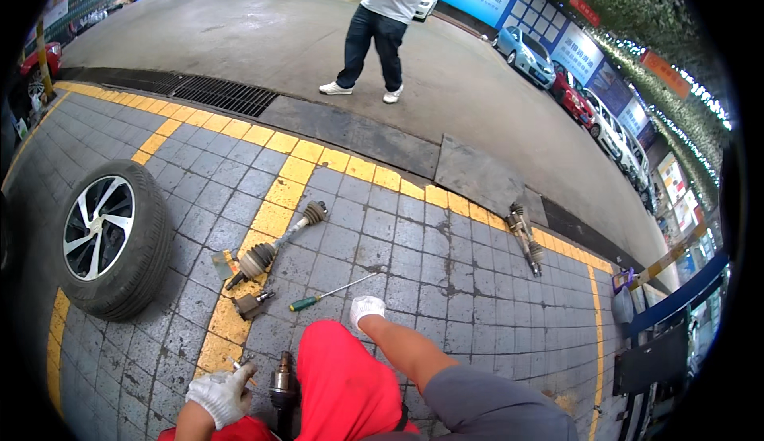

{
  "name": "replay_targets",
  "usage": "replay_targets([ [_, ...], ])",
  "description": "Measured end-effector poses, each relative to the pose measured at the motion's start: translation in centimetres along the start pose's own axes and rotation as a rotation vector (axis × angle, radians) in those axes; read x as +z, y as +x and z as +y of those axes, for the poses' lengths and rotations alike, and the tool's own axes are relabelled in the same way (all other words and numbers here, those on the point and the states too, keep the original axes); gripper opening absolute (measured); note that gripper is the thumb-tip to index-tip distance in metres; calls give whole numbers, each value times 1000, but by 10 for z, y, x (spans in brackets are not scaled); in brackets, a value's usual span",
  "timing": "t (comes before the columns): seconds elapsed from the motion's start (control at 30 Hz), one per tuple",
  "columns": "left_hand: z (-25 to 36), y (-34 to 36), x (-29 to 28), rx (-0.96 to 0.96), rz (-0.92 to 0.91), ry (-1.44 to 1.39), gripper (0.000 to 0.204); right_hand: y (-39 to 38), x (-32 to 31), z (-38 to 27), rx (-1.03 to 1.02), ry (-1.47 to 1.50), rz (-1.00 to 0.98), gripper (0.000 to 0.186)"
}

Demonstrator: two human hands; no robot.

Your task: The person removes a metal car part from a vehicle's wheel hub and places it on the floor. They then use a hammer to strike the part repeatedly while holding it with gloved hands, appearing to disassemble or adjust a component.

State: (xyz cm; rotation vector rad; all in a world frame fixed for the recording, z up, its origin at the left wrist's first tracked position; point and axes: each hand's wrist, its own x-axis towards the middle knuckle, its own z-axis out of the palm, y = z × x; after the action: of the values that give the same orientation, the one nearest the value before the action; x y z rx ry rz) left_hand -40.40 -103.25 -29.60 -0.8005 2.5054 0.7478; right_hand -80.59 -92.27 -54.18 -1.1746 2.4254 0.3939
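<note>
- Green-handled screwdriver (333, 290), lying flat on the grey floor tiles (446, 314); its long blade angles away from the person, leaving the handle the nearer end.
- Nearer the person than the screwdriver, a metal joint (281, 380) sits between the knees, probably for easy reach; whether it stands or leans cannot be told.
- Beside that joint, the left hand (219, 397), in a white glove, has its fingers closed around a slim pale item (235, 363), too small to name.
- Right of the screwdriver's handle, the gloved right hand (368, 310) extends past the red knee (338, 373), perhaps for balance; whether its fingers are curled or spread cannot be told.
- Left of the screwdriver lie a short joint (251, 305) and a booted shaft (274, 246), presumably laid flat against rolling.
- Farther left rests the wheel (115, 238), seemingly on its side for stability.
</note>
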Motion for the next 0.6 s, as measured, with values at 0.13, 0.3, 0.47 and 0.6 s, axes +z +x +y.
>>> replay_targets([
  [0.13,-1,-7,13,39,32,-40,49,10,16,9,31,-10,14,30],
  [0.3,7,-10,10,0,-5,-27,47,8,-9,7,27,10,-59,31],
  [0.47,18,-10,1,4,-13,13,53,9,-5,15,54,-27,-52,32],
  [0.6,16,-6,2,1,0,9,52,-6,-7,8,16,-30,-31,32],
])
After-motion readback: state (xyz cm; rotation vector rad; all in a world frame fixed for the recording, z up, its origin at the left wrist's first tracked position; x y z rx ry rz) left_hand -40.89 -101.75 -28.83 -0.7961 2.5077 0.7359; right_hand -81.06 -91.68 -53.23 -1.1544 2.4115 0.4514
